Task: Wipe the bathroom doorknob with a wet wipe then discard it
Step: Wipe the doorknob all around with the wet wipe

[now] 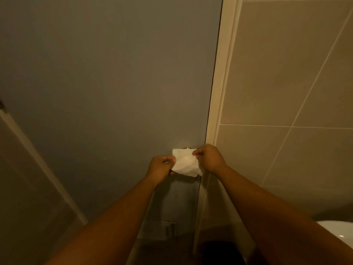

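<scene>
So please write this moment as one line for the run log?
wet wipe: spread between left hand and right hand | doorknob: mostly hidden behind wipe | contact: cannot tell | discard: not done

Dim grey door (pixel 114 92) beside beige tiled wall (pixel 296 73).

Single head view, close to grey door (pixel 107 88), facing forward and slightly down along both forearms.

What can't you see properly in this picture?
- Doorknob: head view, only its top shows; the wet wipe hides the rest.
- Fingers of the left hand: partly tucked behind the wipe.
- White fixture: cut off by the right edge.
- Floor: too dark.
</scene>
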### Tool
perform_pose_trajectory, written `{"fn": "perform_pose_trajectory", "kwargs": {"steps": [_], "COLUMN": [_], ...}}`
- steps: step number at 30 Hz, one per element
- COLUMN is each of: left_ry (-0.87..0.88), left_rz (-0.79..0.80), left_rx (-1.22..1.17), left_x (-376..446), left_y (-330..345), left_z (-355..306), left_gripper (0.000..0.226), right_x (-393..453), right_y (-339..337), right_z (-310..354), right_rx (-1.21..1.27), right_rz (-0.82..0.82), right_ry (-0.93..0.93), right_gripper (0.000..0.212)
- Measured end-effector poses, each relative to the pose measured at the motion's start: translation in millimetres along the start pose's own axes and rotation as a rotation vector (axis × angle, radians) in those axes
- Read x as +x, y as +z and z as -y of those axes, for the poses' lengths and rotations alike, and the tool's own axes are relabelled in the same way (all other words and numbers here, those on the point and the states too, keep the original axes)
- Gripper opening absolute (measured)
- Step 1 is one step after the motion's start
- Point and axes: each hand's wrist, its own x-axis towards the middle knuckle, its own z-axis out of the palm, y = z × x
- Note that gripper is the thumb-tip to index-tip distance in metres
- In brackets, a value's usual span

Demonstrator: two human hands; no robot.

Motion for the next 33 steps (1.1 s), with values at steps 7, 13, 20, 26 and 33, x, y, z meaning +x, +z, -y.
{"fn": "perform_pose_trajectory", "kwargs": {"steps": [7,13,20,26,33], "left_ry": [0.112,0.225,0.396,0.675,1.560], "left_rz": [0.004,0.079,0.114,0.032,-0.020], "left_rx": [0.083,0.295,0.506,0.644,1.021], "left_x": [7.4,17.4,32.4,42.5,69.3], "left_y": [9.7,10.5,-7.4,-45.2,-70.7], "left_z": [1.9,1.7,-0.2,-25.0,-87.8], "left_gripper": [0.031,0.033,0.026,0.023,0.024], "right_x": [-3.3,-12.0,-24.9,-26.5,-25.1], "right_y": [25.3,37.2,59.5,74.9,85.6], "right_z": [-3.7,1.3,10.4,15.0,18.6], "right_rx": [-0.133,-0.069,0.085,0.097,-0.161], "right_rz": [-0.203,-0.120,-0.410,-0.487,-0.404], "right_ry": [0.119,0.068,0.000,-0.074,-0.066], "right_gripper": [0.027,0.032,0.035,0.040,0.040]}}
